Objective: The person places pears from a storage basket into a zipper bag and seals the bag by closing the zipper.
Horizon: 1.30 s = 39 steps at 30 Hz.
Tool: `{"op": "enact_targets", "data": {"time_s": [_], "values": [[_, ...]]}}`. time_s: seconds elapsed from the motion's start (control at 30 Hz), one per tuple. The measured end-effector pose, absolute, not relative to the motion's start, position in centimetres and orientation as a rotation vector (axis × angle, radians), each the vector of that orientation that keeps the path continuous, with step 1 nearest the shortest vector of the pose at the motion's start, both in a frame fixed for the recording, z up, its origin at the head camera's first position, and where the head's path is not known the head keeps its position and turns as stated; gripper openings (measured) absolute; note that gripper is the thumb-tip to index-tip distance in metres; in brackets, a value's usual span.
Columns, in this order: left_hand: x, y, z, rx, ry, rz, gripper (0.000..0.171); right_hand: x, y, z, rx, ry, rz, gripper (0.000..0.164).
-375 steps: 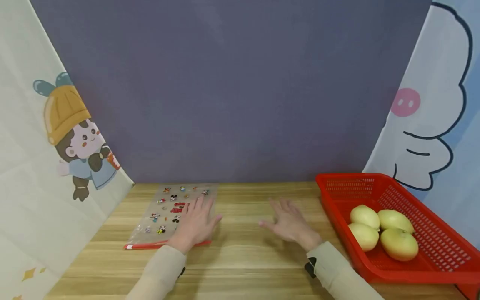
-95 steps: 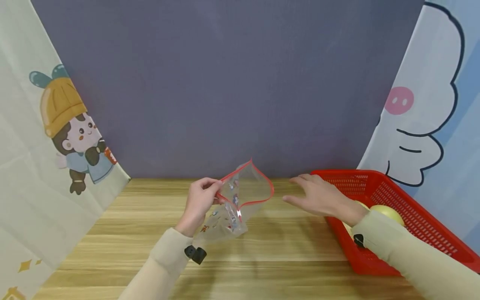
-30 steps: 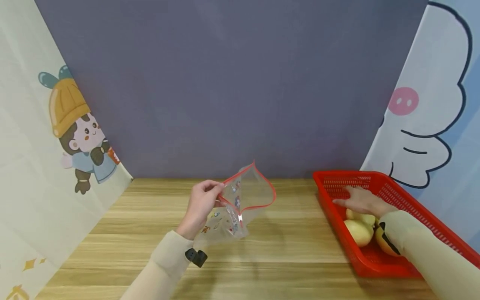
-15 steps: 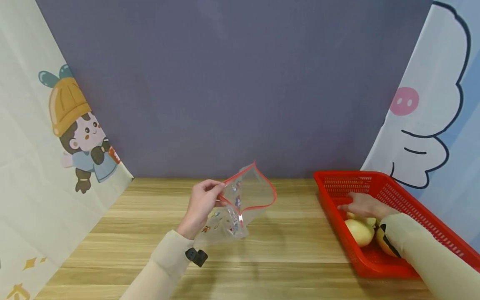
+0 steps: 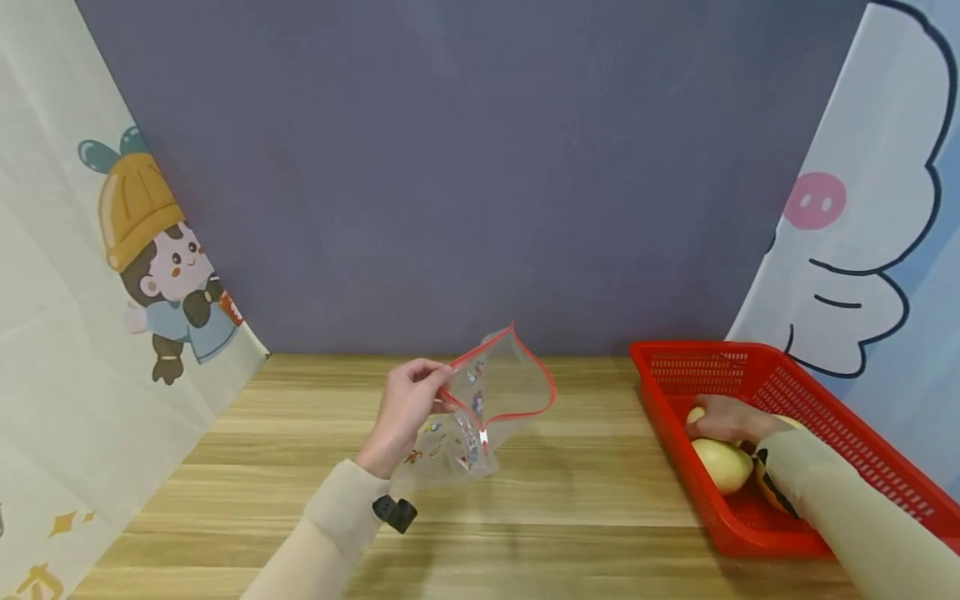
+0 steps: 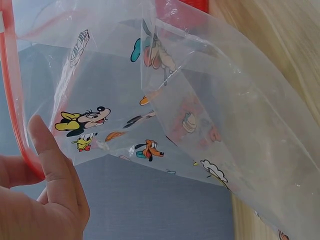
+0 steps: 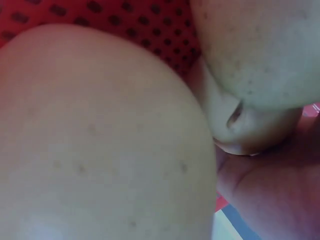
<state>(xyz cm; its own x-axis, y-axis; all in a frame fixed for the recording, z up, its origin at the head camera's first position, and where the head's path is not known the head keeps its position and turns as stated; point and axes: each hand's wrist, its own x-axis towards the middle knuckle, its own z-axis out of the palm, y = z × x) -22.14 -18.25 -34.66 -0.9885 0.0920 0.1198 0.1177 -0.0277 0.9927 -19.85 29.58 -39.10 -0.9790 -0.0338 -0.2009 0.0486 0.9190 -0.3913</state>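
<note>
My left hand (image 5: 405, 408) pinches the rim of a clear zip bag (image 5: 517, 383) between thumb and fingers. The bag's red-edged mouth gapes toward the right, and cartoon figures are printed on its film. In the left wrist view the bag (image 6: 190, 120) spreads out beyond the left hand (image 6: 47, 195). Inside the red basket my right hand (image 5: 726, 418) curls over a pale yellow fruit (image 5: 695, 414), mostly covered by the hand. Another yellow fruit (image 5: 723, 465) lies just in front. The right wrist view shows speckled fruits close up, with the right hand (image 7: 280, 190) against one.
The red perforated basket (image 5: 675, 492) stands at the right of the wooden table (image 5: 570, 533). More fruits in it are partly hidden by the right sleeve. A grey panel (image 5: 480, 183) rises at the back, with printed cloths at both sides.
Over the last second my right hand has lowered in the basket and its fingers have closed around a fruit. Earlier the bag lay flat; my left hand now holds it up, mouth open.
</note>
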Motion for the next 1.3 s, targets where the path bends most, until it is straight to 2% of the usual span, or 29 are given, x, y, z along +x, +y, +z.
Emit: {"op": "enact_targets", "data": {"time_s": [0.13,0.7,0.9,1.13,1.3], "values": [[-22.2,-18.1,-34.6,-0.227,-2.161,-2.241,0.019,-20.2,29.7,-39.1,-0.045,2.923,-0.525,0.034],[-22.1,-18.0,-34.9,-0.232,-2.165,-2.255,0.021,-20.8,29.4,-38.0,-0.102,3.132,-0.427,0.068],[-22.1,-18.0,-34.9,-0.241,-2.144,-2.268,0.019,-20.7,29.1,-37.2,-0.124,3.142,-0.438,0.07],[-22.1,-18.1,-34.9,-0.237,-2.146,-2.267,0.018,-20.6,28.8,-36.5,-0.074,3.108,-0.456,0.083],[-22.1,-18.0,-34.9,-0.231,-2.157,-2.261,0.018,-20.6,28.7,-36.1,-0.135,3.154,-0.436,0.076]]}}
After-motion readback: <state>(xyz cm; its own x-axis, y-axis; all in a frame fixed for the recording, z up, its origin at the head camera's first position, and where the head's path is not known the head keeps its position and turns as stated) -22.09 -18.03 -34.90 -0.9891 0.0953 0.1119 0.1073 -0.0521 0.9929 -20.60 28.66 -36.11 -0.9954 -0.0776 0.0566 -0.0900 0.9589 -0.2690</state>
